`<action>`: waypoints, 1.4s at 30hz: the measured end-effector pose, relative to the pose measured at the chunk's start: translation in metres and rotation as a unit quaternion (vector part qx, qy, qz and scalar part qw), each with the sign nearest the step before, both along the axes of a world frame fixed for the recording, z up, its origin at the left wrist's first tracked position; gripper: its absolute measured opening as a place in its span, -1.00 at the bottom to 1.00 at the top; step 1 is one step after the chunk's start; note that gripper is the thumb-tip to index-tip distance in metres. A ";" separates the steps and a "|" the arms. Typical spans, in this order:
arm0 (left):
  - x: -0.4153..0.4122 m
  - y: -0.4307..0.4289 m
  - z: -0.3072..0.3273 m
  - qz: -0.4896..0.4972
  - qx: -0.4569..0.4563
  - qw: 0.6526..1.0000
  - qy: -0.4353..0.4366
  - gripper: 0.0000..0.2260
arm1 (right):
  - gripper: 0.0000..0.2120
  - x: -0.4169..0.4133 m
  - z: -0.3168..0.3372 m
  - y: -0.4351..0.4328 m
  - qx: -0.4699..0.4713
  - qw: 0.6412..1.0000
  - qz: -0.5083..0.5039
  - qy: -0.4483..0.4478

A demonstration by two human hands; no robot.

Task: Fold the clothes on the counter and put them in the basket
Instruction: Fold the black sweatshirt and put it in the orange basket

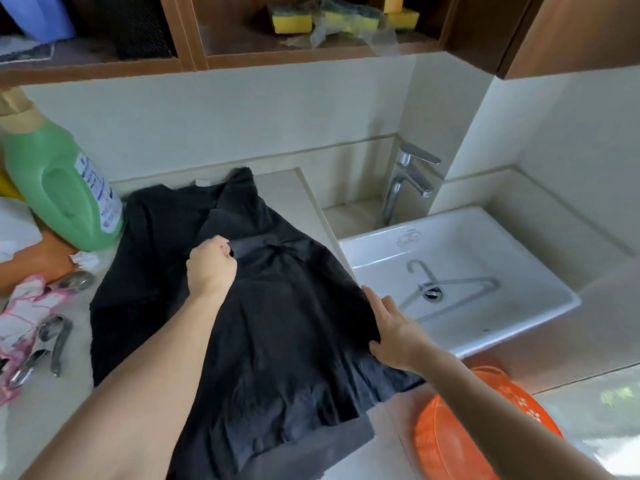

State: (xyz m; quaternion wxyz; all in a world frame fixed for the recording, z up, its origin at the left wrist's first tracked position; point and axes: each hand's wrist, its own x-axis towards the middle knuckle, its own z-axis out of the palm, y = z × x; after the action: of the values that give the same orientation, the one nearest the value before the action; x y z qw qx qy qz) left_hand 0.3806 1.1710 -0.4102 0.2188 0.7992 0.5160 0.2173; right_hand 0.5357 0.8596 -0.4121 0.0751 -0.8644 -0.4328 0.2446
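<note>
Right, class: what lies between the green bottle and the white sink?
Head view: a black shirt spread over the counter, the left hand pinching it.

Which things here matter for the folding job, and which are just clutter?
Job: black shirt, orange basket, left hand pinching the shirt, right hand flat on its edge.
Clutter: green bottle, spoons, hanger in the sink, sponges.

Left hand (212,266) curled, perhaps in a pinch; right hand (394,332) flat, fingers straight.
</note>
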 end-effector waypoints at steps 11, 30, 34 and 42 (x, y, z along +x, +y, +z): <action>-0.038 -0.096 0.024 -0.059 -0.228 0.970 -0.062 -0.86 | -0.49 -0.057 0.031 -0.038 0.161 0.984 -0.075 -0.029; -0.002 -0.217 0.041 -0.004 -0.599 0.732 -0.325 -0.73 | -0.64 -0.127 0.042 -0.080 0.310 0.942 -0.055 -0.114; -0.003 -0.212 0.051 0.031 -0.540 0.758 -0.364 -0.92 | -0.61 -0.128 0.046 -0.084 0.402 0.898 -0.056 -0.168; -0.052 -0.196 -0.004 0.063 -0.498 0.836 -0.223 -0.78 | -0.72 -0.143 0.026 -0.089 0.110 0.987 0.086 0.075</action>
State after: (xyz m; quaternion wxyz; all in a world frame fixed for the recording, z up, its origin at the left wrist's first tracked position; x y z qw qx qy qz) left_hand 0.3286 0.9751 -0.4145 0.6822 0.4781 0.5408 0.1162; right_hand 0.3928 0.7709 -0.3859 0.1808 -0.7896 -0.5230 0.2652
